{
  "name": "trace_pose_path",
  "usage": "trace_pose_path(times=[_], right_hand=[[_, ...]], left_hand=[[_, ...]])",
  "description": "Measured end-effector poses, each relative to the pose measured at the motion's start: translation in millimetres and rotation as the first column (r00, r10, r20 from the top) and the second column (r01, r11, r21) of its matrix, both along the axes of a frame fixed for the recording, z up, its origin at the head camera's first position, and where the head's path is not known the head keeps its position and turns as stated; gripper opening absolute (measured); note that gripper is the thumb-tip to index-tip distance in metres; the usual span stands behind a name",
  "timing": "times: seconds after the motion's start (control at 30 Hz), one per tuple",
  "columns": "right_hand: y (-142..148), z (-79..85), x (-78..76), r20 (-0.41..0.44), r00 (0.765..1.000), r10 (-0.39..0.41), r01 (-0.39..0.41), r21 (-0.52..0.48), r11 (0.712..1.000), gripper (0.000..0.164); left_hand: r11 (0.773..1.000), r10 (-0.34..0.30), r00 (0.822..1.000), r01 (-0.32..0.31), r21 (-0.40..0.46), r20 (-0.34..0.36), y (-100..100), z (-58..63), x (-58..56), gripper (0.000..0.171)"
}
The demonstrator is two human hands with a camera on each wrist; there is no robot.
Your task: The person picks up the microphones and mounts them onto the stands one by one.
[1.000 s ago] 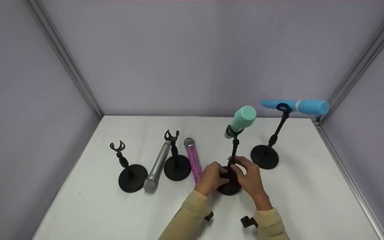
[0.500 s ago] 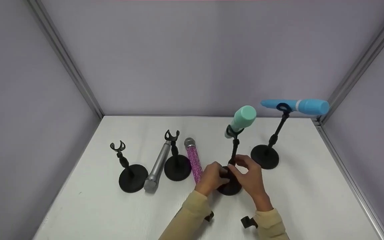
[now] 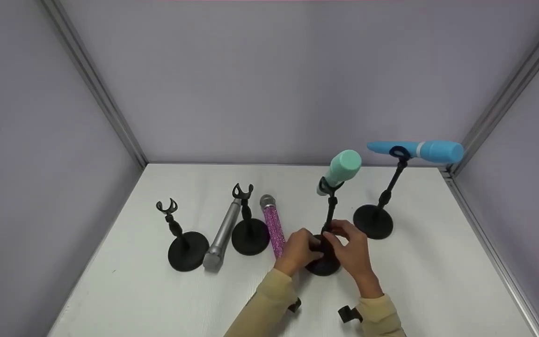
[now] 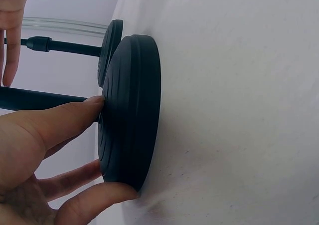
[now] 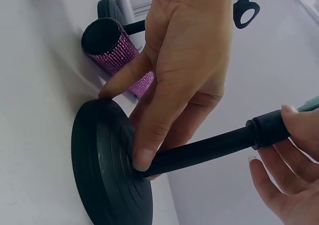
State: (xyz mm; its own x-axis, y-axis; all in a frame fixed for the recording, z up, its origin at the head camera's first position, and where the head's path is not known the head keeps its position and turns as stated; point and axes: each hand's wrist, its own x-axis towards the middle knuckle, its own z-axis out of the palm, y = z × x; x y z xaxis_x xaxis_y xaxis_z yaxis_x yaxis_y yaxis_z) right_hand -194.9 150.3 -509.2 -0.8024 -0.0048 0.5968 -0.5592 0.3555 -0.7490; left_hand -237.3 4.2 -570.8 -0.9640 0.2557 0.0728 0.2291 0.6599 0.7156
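A black microphone stand point(image 3: 332, 206) carries a mint-green microphone point(image 3: 345, 164) in its clip, tilted up. My left hand point(image 3: 296, 252) grips the foot of its pole between thumb and fingers, and another finger rests at the edge of the round base point(image 4: 130, 110) in the left wrist view. Higher up, my right hand point(image 3: 354, 250) pinches the dark collar point(image 5: 269, 129) on the pole, thumb on one side and fingers curled on the other. The base stands on the white table.
Behind on the right, another stand point(image 3: 373, 221) holds a blue microphone point(image 3: 438, 151). To the left lie a pink glittery microphone point(image 3: 274, 227) and a silver microphone point(image 3: 222, 234), beside two stands with bare clips, the middle stand point(image 3: 251, 236) and the left stand point(image 3: 188, 251). Grey walls point(image 3: 269, 84) enclose the table.
The right hand's fingers have shifted slightly around the pole's collar. The left hand keeps its grip at the base, and the stand and microphones stay in place.
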Motion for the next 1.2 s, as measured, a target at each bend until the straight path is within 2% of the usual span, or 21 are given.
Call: trace_pose_path(times=[0.4, 0.57, 0.67, 0.83, 0.97, 1.2], right_hand=[[0, 1.6, 0.3, 0.021, 0.999, 0.05, -0.049, -0.02, 0.999, 0.023], [0, 2.0, 1.1, 0.054, 0.998, 0.023, -0.022, -0.015, 1.0, 0.025], [0, -4.1, -1.7, 0.078, 0.997, -0.021, 0.021, 0.003, 1.0, 0.026], [5, -25.5, -12.6, 0.082, 0.995, -0.064, 0.062, 0.023, 0.998, 0.026], [9, -33.0, -17.0, 0.082, 0.996, -0.036, 0.033, 0.033, 0.999, 0.024], [12, -30.6, -16.6, 0.102, 0.994, 0.031, -0.035, 0.039, 0.999, 0.024]], left_hand=[[1.0, 0.008, 1.0, -0.008, 0.022, 0.009, 0, 1.1, -0.1, 0.024], [1.0, 0.015, 1.0, -0.016, 0.021, 0.024, 0, 0.4, -0.9, 0.025], [1.0, 0.022, 0.999, -0.023, 0.013, 0.04, 0, -0.1, -0.9, 0.026], [1.0, 0.021, 0.999, -0.021, 0.009, 0.049, 1, 0.8, 0.6, 0.025], [1.0, 0.019, 0.999, -0.019, 0.007, 0.04, 1, 0.7, 0.8, 0.023], [1.0, 0.014, 1.0, -0.014, 0.025, 0.026, 0, 1.2, 2.0, 0.02]])
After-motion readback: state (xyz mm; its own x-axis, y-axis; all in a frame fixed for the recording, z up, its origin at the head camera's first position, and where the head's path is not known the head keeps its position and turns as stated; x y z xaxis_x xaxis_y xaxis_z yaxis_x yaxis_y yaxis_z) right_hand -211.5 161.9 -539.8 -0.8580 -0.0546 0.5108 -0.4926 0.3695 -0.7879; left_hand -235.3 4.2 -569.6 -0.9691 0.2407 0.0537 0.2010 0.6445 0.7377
